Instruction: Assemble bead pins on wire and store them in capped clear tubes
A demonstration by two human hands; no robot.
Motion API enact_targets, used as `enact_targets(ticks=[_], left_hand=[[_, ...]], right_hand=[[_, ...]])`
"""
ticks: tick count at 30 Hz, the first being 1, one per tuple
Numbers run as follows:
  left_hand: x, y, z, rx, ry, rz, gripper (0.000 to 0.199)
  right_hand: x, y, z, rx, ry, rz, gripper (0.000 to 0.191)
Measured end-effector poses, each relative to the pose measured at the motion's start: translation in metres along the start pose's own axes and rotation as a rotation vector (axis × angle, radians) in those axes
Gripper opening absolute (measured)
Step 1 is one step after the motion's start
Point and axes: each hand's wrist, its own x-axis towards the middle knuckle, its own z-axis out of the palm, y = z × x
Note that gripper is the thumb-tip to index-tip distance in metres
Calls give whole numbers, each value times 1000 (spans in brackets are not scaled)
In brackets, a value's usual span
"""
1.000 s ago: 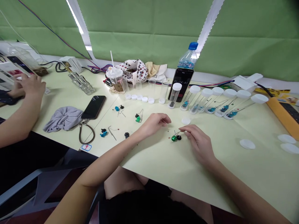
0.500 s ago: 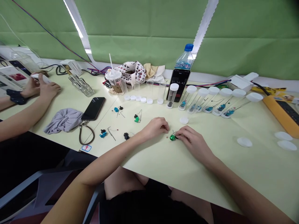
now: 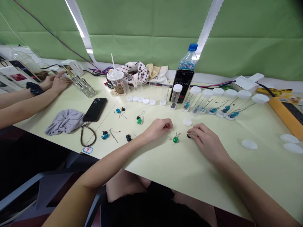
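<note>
We had drawn our right hand (image 3: pixel 208 140) toward 3 o'clock, fingers half curled over a small black piece (image 3: pixel 189 136), grip unclear, now apart from the green wired piece (image 3: pixel 175 139) on the counter (image 3: pixel 180 170), our loosely curled left hand (image 3: pixel 158 128) holding nothing visible.

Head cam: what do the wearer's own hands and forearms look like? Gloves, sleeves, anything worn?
Bare. The left hand and right hand have no gloves, and neither forearm shows a sleeve, watch, band, cable or marking. Dark clothing shows only at the lap.
</note>
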Motion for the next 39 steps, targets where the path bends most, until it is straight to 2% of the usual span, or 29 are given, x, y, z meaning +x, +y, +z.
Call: enact_targets(ticks=[2, 6, 8, 12, 20, 24, 31, 35, 39], left_hand=[[0, 0, 1, -58, 6, -9, 11], [1, -1, -1, -134, 34, -44, 9], [2, -1, -3, -170, 44, -60, 11], [4, -3, -6, -326, 31, -99, 16], [5, -10, -2, -883, -7, -271, 29], [6, -12, -1, -1061, 22, -334, 31], [6, -13, -1, -1129, 52, -316, 32], [5, -13, 1, -1110, 47, -329, 34], [4, -12, 2, -1125, 44, -316, 36]], right_hand=[[-2, -6, -2, -37, 2, -61, 21], [-3, -18, -7, -62, -148, -305, 25], [-3, -22, -9, -61, -195, -383, 28], [-3, -21, -10, -78, -217, -420, 30], [-3, -20, -5, -119, -249, -444, 28], [-4, -19, -5, -167, -225, -412, 25], [-6, -16, 7, -317, -143, -247, 21], [-7, -31, 10, -461, -204, -159, 13], [-7, -43, 9, -603, -271, -99, 30]])
